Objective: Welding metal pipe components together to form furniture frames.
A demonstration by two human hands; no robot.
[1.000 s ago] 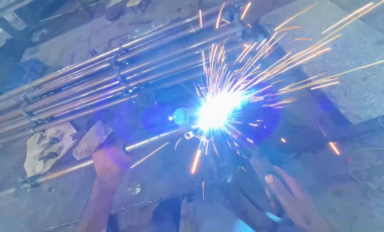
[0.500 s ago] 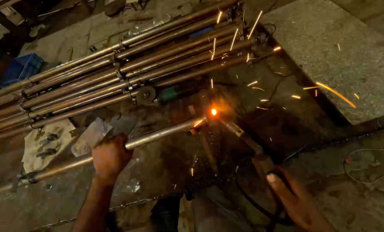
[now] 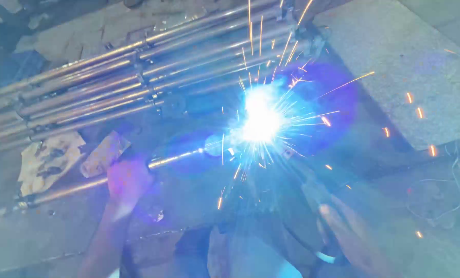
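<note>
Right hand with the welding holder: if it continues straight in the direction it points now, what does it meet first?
Probably the bright arc at the end of the metal pipe, up-left of the right hand. Glare hides depth, so this is uncertain.

No package, label, sign or screen can be told with certainty in this view. The strong white-blue glare covers the middle and washes the colours of all things around it. The nearest candidates lie at the left, on the ground below the pipes: a crumpled pale sheet (image 3: 48, 162), cream with dark marks, and just beside it a small flat tan piece (image 3: 105, 153), tilted, maybe cardboard. If either is wrapping material cannot be decided. At the far left edge, above the pipes, a bluish box shape (image 3: 19, 64) shows dimly; it is too blurred to say what it is.
</note>
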